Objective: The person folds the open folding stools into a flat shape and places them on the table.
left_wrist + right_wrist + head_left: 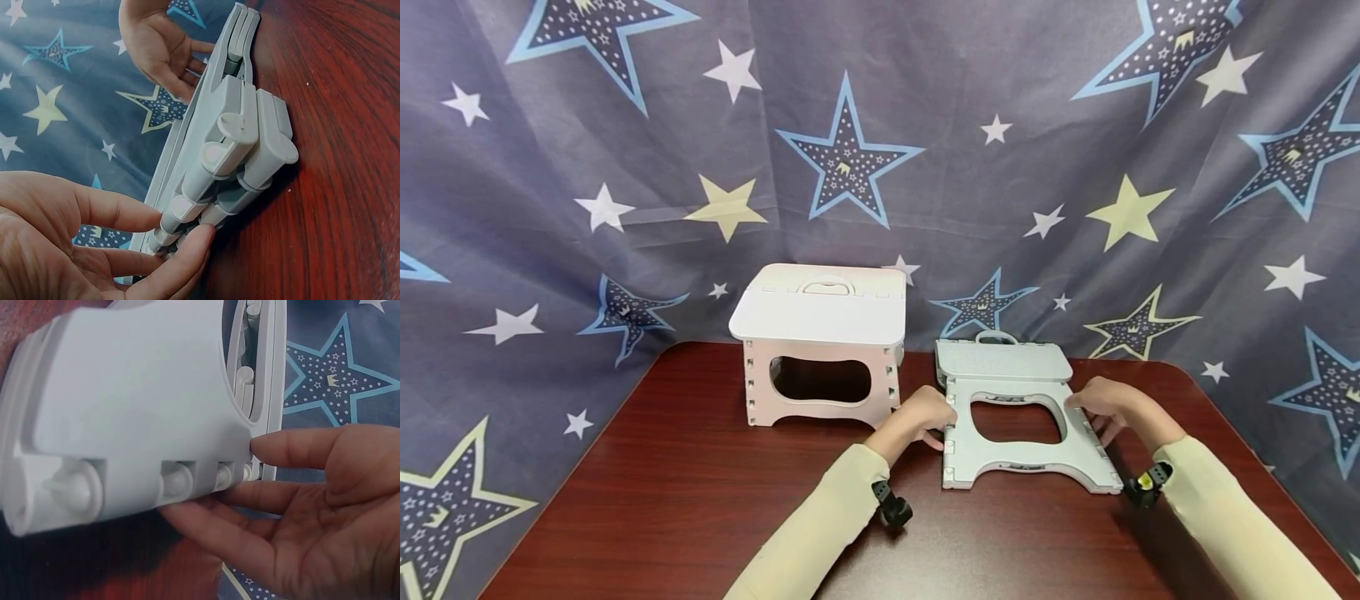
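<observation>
A pale grey folding step stool [1000, 458] lies folded flat at the right of the table, its hinged side edges to left and right. My left hand [922, 414] pinches its left edge, thumb above and fingers at the hinge knuckles in the left wrist view. The right hand [1105, 406] grips the opposite edge. In the right wrist view that thumb presses the leg panel [137, 387] near its oval opening, while the fingers reach under the hinges. A small carry handle [996, 337] shows at the far end of the stool's ribbed top [1003, 361].
A pale pink folding stool [817, 317] stands unfolded at the back left, upright on its legs. The table [700, 508] is dark red wood grain. Directly behind it hangs a grey-blue curtain [940, 208] printed with stars.
</observation>
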